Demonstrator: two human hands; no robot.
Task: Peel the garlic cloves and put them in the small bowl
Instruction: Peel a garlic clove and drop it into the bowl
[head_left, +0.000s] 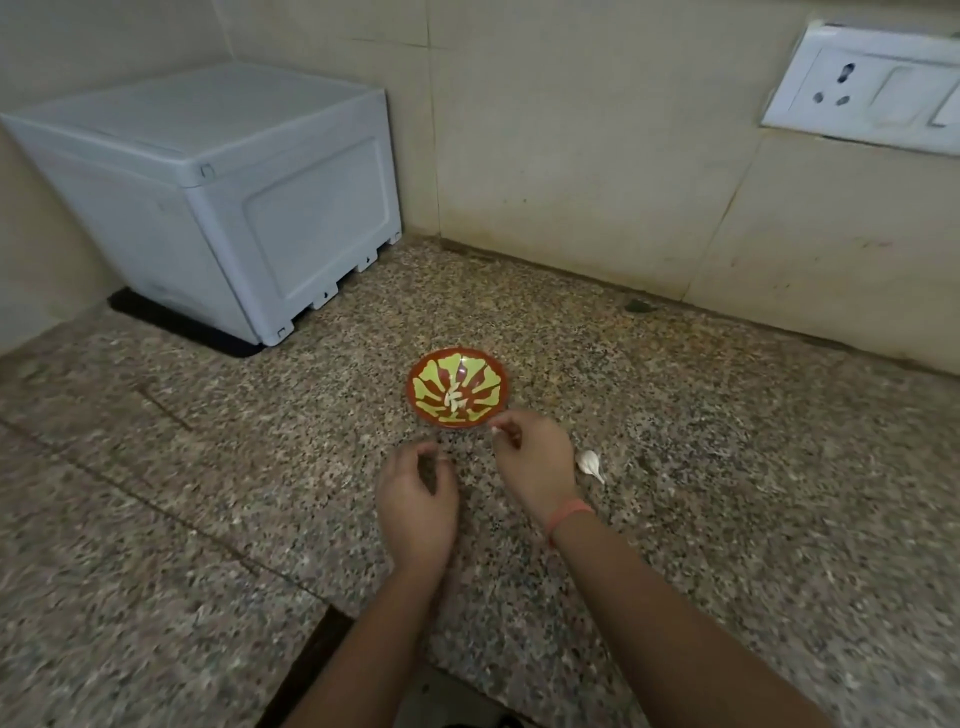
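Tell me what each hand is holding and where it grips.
The right hand pinches a small white bit, likely garlic; which part of it cannot be told. The left hand shows nothing held.

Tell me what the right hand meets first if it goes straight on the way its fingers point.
Probably the small bowl, at its near rim: the right hand, pinching a garlic clove, points at it; height unclear.

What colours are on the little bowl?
The bowl is red with yellow-green petal shapes, best seen in the head view.
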